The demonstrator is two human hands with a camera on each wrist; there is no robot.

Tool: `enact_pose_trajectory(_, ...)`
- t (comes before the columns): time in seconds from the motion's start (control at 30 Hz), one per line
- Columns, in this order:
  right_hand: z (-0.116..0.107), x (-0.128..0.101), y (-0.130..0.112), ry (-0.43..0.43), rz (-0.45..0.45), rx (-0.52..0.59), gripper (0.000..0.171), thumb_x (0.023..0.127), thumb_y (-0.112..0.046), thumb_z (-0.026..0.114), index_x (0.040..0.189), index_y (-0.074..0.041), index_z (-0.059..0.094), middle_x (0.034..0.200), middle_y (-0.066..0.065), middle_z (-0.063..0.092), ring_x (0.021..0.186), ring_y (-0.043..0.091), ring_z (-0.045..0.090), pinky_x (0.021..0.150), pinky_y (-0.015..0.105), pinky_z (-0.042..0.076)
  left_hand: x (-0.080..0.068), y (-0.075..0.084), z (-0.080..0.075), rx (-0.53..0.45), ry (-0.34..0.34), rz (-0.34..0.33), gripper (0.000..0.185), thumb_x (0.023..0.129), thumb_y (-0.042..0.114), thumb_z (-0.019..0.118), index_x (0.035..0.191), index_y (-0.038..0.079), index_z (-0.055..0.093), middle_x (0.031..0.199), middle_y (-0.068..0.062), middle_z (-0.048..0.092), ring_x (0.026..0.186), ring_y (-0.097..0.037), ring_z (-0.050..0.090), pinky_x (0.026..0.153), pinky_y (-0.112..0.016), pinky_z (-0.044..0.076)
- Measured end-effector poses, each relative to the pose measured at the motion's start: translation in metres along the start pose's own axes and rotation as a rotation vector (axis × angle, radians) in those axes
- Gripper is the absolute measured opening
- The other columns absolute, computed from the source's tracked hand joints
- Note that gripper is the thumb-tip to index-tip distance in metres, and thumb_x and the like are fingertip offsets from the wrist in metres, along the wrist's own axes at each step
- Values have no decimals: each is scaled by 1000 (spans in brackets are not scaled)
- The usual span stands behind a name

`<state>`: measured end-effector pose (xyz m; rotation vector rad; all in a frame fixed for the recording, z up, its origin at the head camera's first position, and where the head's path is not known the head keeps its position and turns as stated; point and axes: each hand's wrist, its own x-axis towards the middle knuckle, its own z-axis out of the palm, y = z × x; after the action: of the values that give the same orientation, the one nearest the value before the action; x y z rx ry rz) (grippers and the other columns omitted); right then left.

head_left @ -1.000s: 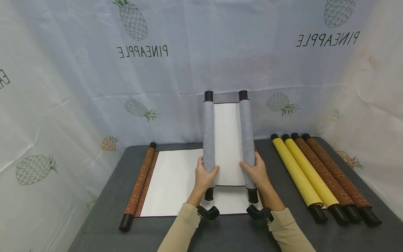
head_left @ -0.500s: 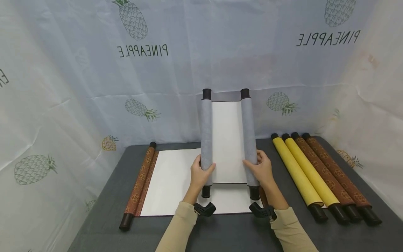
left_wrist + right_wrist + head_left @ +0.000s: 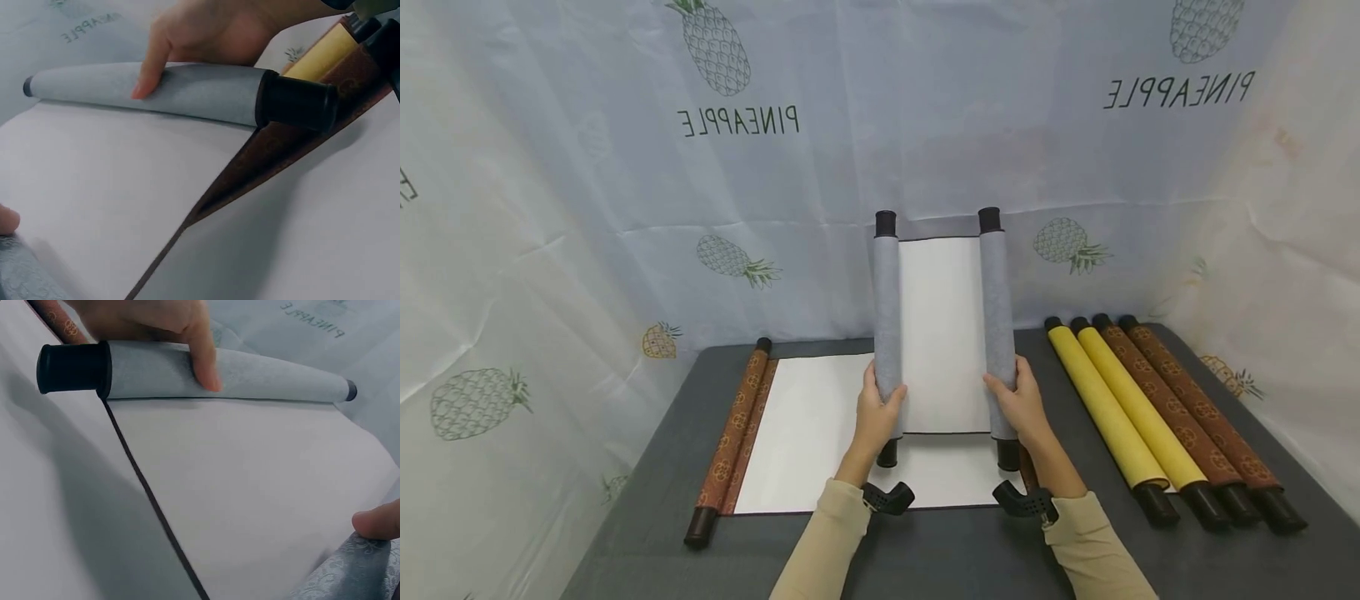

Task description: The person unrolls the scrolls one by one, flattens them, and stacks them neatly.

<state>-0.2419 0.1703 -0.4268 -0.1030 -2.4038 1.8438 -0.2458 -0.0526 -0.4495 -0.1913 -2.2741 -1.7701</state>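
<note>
Since the earlier frames the two rolled ends of the grey scroll (image 3: 942, 329) have moved further apart, so a wider strip of white paper shows between them, and both hands sit a little higher on the rolls.

The grey scroll is held up, tilted away from the person, above the brown scroll (image 3: 820, 433) that lies unrolled flat on the table (image 3: 647, 533). The left hand (image 3: 876, 414) grips the left roll near its lower end, fingers curled round the back and thumb pressed on the front. The right hand (image 3: 1018, 406) grips the right roll the same way; the left wrist view shows its thumb (image 3: 147, 72) laid across the grey roll, close to the black end cap (image 3: 294, 103). The right wrist view shows the left hand's thumb (image 3: 203, 353) pressed on the other roll beside its black cap (image 3: 72, 365).

Counted: one grey scroll in the hands, with four black caps. Beneath it lies one brown scroll, its patterned roll (image 3: 730, 442) at the left and its white sheet reaching under the hands. To the right of the grey scroll four closed scrolls lie side by side on the table: two yellow scrolls (image 3: 1120, 408) nearer, and two patterned brown scrolls (image 3: 1195, 417) beyond them. A white cloth printed with pineapples (image 3: 715, 50) hangs behind the grey scroll.
</note>
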Motion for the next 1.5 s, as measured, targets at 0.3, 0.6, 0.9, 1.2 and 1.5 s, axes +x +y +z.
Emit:
enact_pose_trajectory(0.3,9,-2,1,40,4,65,61,98,-12,50,148,6,20,149,29,32,135,41,35,113,58,28,-3,1,4,-25,15,-4,67,92,13,51,149,-3,21,149,-28,37,137,-44,40,111,-61,32)
enact_pose_trajectory(0.6,14,-5,1,78,10,18,60,94,-15,56,142,8,29,138,30,42,123,42,45,102,55,38,-5,-1,9,54,111,0,67,82,16,59,141,-3,36,129,-27,57,112,-38,59,93,-54,48)
enact_pose_trajectory(0.9,12,-4,3,123,-5,-78,76,80,-28,76,136,5,36,126,25,49,111,37,52,90,45,45,-3,-3,9,64,126,-59,90,71,35,85,140,1,39,129,-21,59,112,-33,59,96,-50,47)
enact_pose_trajectory(1.2,9,-2,6,131,-7,-93,74,80,-25,77,134,4,37,124,24,50,108,35,52,85,37,42,-2,-4,6,64,135,-44,86,69,29,87,136,-1,43,123,-22,61,108,-33,60,93,-49,48)
enact_pose_trajectory(1.5,4,-1,7,124,-5,-106,69,83,-22,73,134,7,36,126,27,49,110,39,51,90,48,43,2,-6,0,70,143,2,72,73,23,83,130,-4,47,115,-25,63,99,-34,63,85,-47,51)
